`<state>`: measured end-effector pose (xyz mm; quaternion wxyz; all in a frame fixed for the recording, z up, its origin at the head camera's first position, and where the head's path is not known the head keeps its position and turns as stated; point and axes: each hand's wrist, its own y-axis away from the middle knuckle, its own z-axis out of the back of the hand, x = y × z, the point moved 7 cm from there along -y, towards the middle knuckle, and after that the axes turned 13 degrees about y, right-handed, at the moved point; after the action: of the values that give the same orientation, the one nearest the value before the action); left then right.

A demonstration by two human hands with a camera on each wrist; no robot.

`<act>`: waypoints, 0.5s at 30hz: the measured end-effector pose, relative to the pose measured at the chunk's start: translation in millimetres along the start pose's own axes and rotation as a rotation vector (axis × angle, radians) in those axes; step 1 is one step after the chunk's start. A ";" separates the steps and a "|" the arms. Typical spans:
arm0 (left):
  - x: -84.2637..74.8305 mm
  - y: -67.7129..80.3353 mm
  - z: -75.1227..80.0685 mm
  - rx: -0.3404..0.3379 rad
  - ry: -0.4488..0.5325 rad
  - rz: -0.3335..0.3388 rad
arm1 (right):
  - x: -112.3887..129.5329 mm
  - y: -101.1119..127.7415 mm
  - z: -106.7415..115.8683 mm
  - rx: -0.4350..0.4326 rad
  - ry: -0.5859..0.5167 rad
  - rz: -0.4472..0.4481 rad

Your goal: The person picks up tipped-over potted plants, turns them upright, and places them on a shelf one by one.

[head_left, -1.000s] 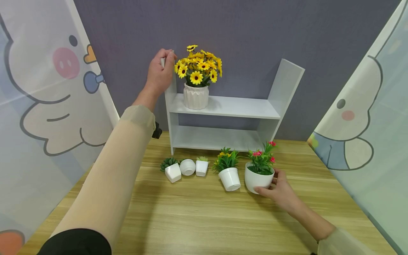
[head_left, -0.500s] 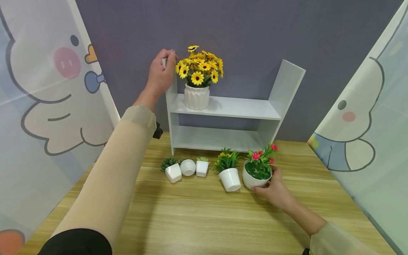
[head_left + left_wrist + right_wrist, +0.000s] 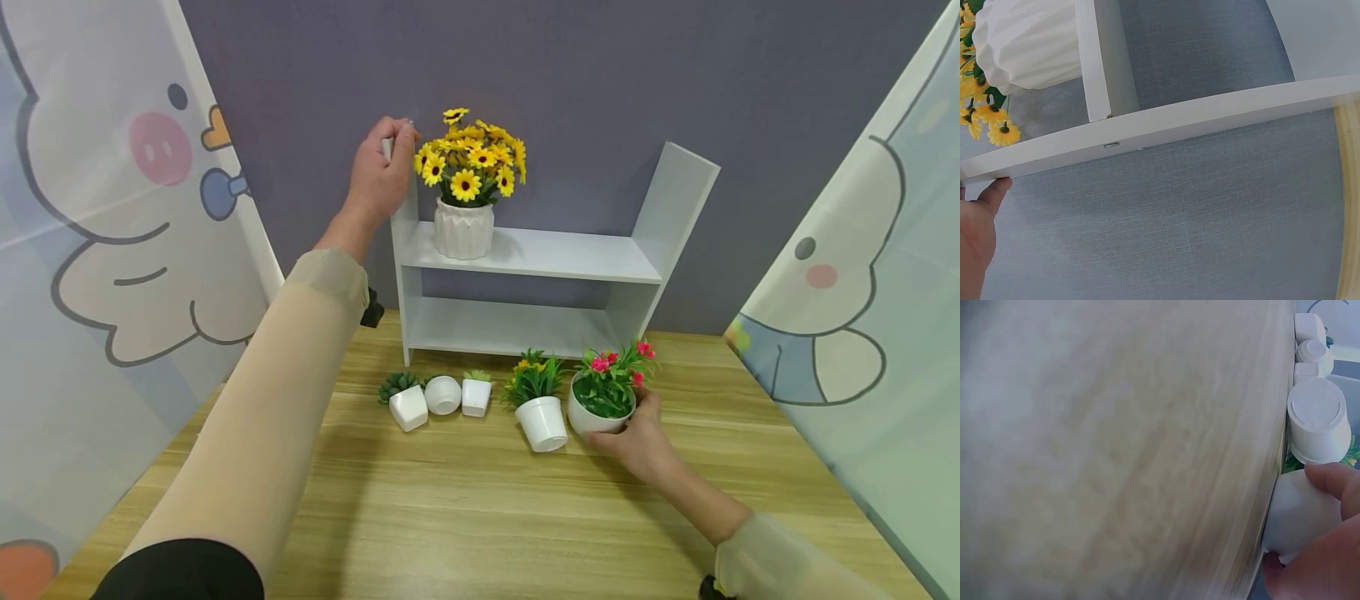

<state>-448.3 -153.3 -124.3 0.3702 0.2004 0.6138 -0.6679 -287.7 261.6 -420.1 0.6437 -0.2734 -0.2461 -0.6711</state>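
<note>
Our right hand (image 3: 637, 437) curls around the light, smooth pot (image 3: 588, 418) low on its wall, while our left hand (image 3: 382, 171) pinches the shelf (image 3: 525, 250).

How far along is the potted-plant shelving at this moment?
Done: the sunflower pot stands on the upper board of the shelf. In hand: the right hand grips the pink-flower pot, tilted at the table; the left hand holds the shelf's left post. Left: the yellow-flower pot and three small pots lie on the table; the lower board is bare.
</note>
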 end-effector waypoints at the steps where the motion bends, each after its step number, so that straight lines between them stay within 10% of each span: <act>1: 0.2 0.1 0.2 0.000 -0.002 0.000 | 0.3 -0.1 -0.3 -0.005 0.000 0.000; 15: 1.3 -0.5 -0.2 0.008 -0.006 0.007 | -8.7 0.3 -2.4 0.127 -0.078 0.046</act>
<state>-449.5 -153.4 -124.9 0.3735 0.2021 0.6095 -0.6695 -287.4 266.3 -427.8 0.6651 -0.2633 -0.3067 -0.6279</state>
